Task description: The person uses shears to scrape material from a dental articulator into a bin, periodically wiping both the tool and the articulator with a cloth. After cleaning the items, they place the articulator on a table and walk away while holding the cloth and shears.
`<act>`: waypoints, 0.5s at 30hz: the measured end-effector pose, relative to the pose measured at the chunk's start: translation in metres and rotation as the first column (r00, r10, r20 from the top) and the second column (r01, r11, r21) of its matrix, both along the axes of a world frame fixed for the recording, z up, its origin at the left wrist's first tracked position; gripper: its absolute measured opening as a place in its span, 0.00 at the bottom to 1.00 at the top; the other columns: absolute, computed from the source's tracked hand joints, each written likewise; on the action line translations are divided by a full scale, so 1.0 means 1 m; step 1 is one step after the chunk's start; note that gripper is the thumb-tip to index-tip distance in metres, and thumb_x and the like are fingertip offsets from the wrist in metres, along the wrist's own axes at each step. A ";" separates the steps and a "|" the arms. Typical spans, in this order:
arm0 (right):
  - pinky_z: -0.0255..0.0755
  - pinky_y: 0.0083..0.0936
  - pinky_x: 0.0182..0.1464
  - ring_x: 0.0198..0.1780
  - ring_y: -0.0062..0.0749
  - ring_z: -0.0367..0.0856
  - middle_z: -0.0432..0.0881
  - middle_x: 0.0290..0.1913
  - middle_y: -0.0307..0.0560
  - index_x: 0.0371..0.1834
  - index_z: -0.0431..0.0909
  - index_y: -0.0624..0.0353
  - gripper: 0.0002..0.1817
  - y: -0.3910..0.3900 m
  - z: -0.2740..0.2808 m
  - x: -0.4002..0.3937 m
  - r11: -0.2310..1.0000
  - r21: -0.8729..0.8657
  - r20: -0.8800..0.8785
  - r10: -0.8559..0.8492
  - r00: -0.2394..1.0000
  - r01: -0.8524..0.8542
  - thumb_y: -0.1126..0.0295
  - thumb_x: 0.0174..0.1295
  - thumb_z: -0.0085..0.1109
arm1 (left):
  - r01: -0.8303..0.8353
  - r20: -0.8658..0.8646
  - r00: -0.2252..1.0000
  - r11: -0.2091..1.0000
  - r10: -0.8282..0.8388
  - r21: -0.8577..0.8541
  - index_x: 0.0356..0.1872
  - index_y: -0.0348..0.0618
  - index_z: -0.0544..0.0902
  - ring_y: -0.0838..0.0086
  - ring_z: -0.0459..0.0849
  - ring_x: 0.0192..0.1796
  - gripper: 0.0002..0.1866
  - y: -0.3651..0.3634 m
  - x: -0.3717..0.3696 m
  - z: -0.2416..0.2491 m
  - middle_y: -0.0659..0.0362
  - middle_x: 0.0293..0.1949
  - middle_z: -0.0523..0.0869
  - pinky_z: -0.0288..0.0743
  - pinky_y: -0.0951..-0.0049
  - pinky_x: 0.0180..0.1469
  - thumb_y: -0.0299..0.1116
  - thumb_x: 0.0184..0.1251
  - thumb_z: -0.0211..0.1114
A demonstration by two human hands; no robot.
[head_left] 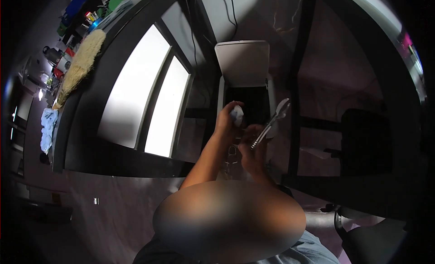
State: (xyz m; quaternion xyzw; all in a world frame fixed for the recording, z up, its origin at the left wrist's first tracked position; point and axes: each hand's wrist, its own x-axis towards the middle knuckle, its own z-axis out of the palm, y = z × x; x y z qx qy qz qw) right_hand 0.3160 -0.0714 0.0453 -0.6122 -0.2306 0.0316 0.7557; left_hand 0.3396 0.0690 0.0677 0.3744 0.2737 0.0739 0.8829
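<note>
My left hand (224,119) is wrapped round a small white and bluish crumpled thing (237,115), over the front of an open bin. My right hand (253,139), just right of it and lower, grips a long silver tool that looks like tongs (270,123); its wide end points up and to the right. Beyond both hands the white bin (220,94) stands with its lid (242,60) raised and a dark inside. A thin, pale looped thing (232,150) shows below the hands; I cannot make out what it is.
Black frames with bright white panels (136,87) stand at the left. A straw brush (84,60) and a light blue cloth (48,128) lie along the far-left edge. Dark cables (234,19) hang behind the bin. A dark chair (376,241) is at the lower right.
</note>
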 end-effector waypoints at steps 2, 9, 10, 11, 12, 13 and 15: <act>0.72 0.23 0.38 0.33 0.25 0.74 0.73 0.34 0.40 0.52 0.68 0.62 0.26 -0.006 0.016 -0.007 0.966 0.162 -0.326 0.245 0.913 -0.202 0.78 0.44 0.54 | -0.031 0.017 0.999 0.997 0.030 0.074 0.46 0.44 0.81 0.70 0.79 0.35 0.14 0.017 0.011 -0.007 0.59 0.34 0.79 0.76 0.64 0.39 0.42 0.73 0.54; 0.70 0.26 0.34 0.31 0.29 0.73 0.71 0.32 0.42 0.57 0.67 0.61 0.29 -0.023 -0.006 0.008 0.631 0.491 -0.561 0.756 0.336 -0.600 0.75 0.45 0.53 | -0.069 0.078 0.995 0.979 0.055 0.191 0.45 0.47 0.81 0.70 0.80 0.34 0.13 0.038 0.046 -0.004 0.62 0.31 0.80 0.73 0.65 0.36 0.43 0.71 0.56; 0.71 0.27 0.34 0.31 0.30 0.74 0.71 0.32 0.42 0.57 0.67 0.61 0.29 -0.025 -0.004 0.008 0.593 0.511 -0.568 0.776 0.272 -0.623 0.75 0.46 0.53 | -0.052 0.093 0.995 0.978 0.034 0.201 0.45 0.48 0.81 0.70 0.79 0.34 0.13 0.041 0.047 -0.005 0.63 0.31 0.80 0.73 0.65 0.36 0.43 0.71 0.56; 0.71 0.28 0.35 0.32 0.31 0.74 0.71 0.33 0.42 0.57 0.67 0.61 0.29 -0.026 -0.005 0.008 0.570 0.538 -0.571 0.789 0.229 -0.621 0.75 0.46 0.53 | -0.036 0.068 0.997 0.969 0.020 0.243 0.43 0.48 0.82 0.71 0.79 0.32 0.14 0.042 0.048 -0.007 0.63 0.31 0.80 0.73 0.66 0.35 0.45 0.70 0.57; 0.71 0.28 0.37 0.33 0.32 0.75 0.71 0.33 0.42 0.58 0.67 0.61 0.29 -0.026 -0.006 0.008 0.547 0.567 -0.572 0.800 0.183 -0.616 0.74 0.46 0.53 | -0.044 0.082 0.996 0.959 0.022 0.281 0.42 0.48 0.82 0.72 0.79 0.32 0.14 0.043 0.049 -0.010 0.63 0.30 0.80 0.73 0.67 0.35 0.45 0.71 0.57; 0.72 0.29 0.38 0.34 0.32 0.75 0.71 0.34 0.42 0.58 0.67 0.61 0.30 -0.026 -0.008 0.008 0.522 0.595 -0.570 0.810 0.137 -0.611 0.74 0.46 0.53 | -0.053 0.097 0.995 0.946 0.023 0.319 0.41 0.47 0.82 0.72 0.79 0.31 0.14 0.044 0.051 -0.013 0.63 0.30 0.80 0.72 0.68 0.34 0.45 0.71 0.56; 0.72 0.31 0.40 0.35 0.33 0.75 0.71 0.34 0.42 0.59 0.67 0.60 0.31 -0.025 -0.011 0.007 0.505 0.628 -0.568 0.817 0.095 -0.592 0.73 0.46 0.53 | -0.061 0.115 0.993 0.902 0.013 0.427 0.39 0.47 0.82 0.74 0.78 0.31 0.15 0.046 0.052 -0.014 0.63 0.30 0.79 0.72 0.70 0.34 0.46 0.73 0.55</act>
